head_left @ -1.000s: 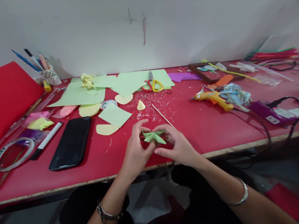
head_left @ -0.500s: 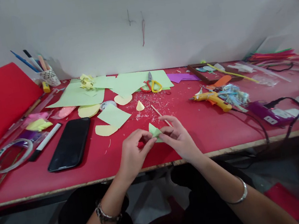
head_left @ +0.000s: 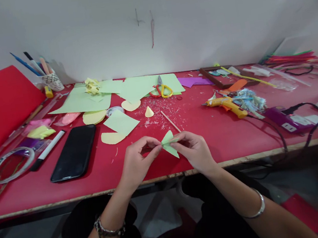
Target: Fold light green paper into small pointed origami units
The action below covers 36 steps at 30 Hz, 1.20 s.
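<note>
Between my two hands is a small folded piece of light green paper (head_left: 168,141), held above the front part of the red table. My left hand (head_left: 141,157) pinches its left tip between thumb and fingers. On the other side, the thumb and fingers of my right hand (head_left: 193,149) grip the paper, and its folds fan out above and below. Just beyond my fingers a thin stick (head_left: 170,121) lies on the table, and a small pale yellow paper cone (head_left: 149,112) stands upright to its left.
Left of my hands lie a black phone (head_left: 74,152), a marker (head_left: 48,150) and a tape roll (head_left: 11,165). Behind are green paper sheets (head_left: 134,89) and scissors (head_left: 160,89). A yellow glue gun (head_left: 226,106) and a purple power adapter (head_left: 285,120) with cables sit on the right.
The green paper has turned and spread, so more of its folds show. My hands have moved slightly apart, and my raised right fingers have come down onto the paper.
</note>
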### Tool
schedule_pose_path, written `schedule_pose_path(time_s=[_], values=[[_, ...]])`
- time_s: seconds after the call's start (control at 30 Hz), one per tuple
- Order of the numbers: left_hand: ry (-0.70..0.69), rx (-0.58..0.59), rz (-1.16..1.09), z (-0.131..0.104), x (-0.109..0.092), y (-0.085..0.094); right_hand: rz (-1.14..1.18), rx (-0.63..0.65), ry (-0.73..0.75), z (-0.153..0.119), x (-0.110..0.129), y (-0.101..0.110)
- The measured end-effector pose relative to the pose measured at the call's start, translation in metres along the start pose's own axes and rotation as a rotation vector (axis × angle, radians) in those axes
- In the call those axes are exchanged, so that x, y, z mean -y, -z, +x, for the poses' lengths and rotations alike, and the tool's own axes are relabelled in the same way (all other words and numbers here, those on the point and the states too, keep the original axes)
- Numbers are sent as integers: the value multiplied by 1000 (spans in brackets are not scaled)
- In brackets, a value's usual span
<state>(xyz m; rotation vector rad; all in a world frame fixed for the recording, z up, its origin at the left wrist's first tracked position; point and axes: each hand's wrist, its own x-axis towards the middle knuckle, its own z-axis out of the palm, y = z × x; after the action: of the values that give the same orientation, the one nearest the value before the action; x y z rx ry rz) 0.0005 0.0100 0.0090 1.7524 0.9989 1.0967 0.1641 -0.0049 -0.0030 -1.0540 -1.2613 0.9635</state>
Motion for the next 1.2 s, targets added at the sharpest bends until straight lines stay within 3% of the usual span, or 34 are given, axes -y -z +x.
schedule_pose_path(time_s=[0.4,0.77,1.2], values=[[-162,-30,126,0,-1,2,-4,60,29,-1,1,-1],[174,17,-152,4,-1,-5,-72,39,75,-3,0,0],[139,-2,-89,2,-2,-1,-58,26,5,-2,1,-1]])
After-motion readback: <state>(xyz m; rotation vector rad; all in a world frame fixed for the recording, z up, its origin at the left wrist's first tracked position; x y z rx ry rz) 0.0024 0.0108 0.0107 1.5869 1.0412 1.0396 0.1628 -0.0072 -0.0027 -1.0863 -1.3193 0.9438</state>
